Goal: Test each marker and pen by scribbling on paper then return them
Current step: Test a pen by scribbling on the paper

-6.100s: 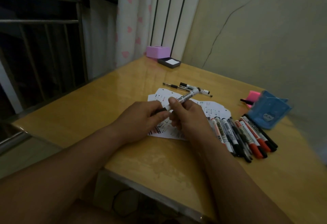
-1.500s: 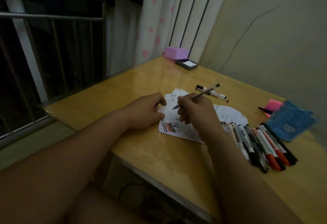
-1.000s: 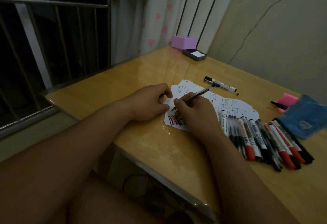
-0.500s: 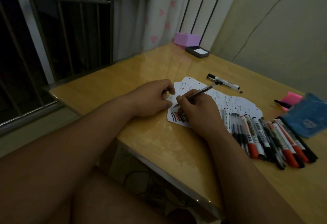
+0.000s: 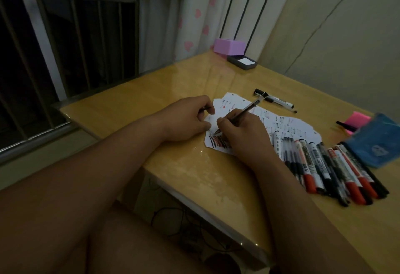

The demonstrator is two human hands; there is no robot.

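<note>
Since six seconds back, the fat marker had left the hands and a thin pen had taken its place. The right hand (image 5: 242,130) gripped the pen (image 5: 244,111) in a writing hold. Its tip was down on the paper (image 5: 229,103), by a patch of black and red strokes at the near left corner. The left hand (image 5: 186,120) lay on the paper's left edge, just beside the right, with its fingers curled under. Something dark showed between thumb and forefinger, but whether it held anything could not be told.

The paper lay flat on the desk (image 5: 151,100). To its right, touching the sheet, a row of capped markers (image 5: 324,165) lay side by side, some with red ends and some black. Past the paper, one more marker (image 5: 279,101) lay alone. Further right sat a blue pouch (image 5: 374,143), with a pink pad (image 5: 357,120) just behind it. At the far corner stood a purple box (image 5: 228,46), with a dark tray (image 5: 242,62) beside it.
</note>
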